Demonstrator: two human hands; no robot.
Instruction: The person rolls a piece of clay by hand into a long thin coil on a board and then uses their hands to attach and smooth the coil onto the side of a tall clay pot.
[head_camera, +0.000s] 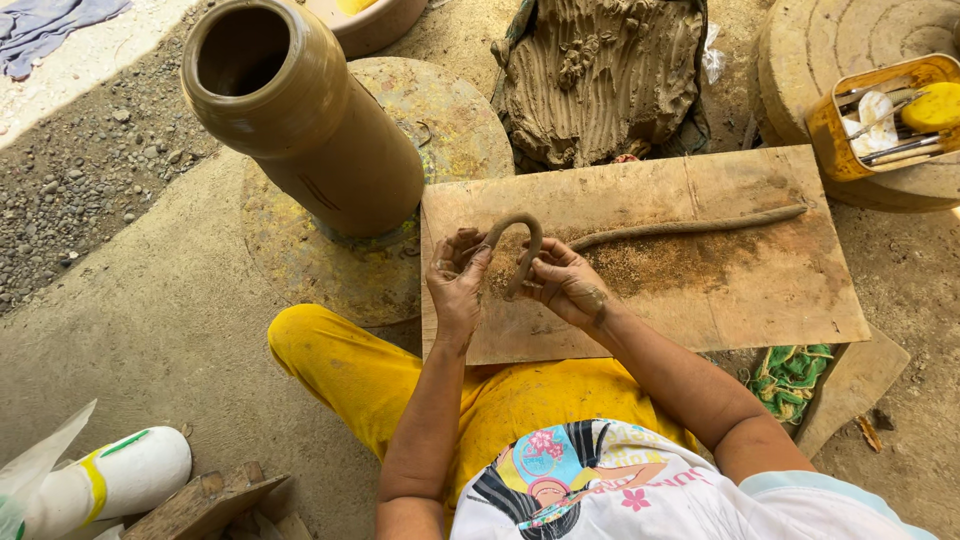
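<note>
Fingertips partly hidden behind bent clay coil (517, 243); left hand (457, 280) and right hand (563, 285) both pinch its ends, arch over wooden board (760, 290). Long clay rope (690, 227) lies apart. Tool tray (880, 120) cut off at frame edge. Tall clay jar (300, 115) just beside board's left edge; right half of board bare.

Pottery workshop: clay mound (598, 75), unfired jar (300, 115)

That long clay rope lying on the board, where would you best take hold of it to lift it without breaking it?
Probably near the middle of the long clay rope, from above, fingers pinching across its width, with a second hand under another stretch. It lies flat on the wooden board, thin and soft-looking, so lifting by one end would likely make it sag or snap. Both the left hand and right hand are busy bending the arched clay coil.
</note>
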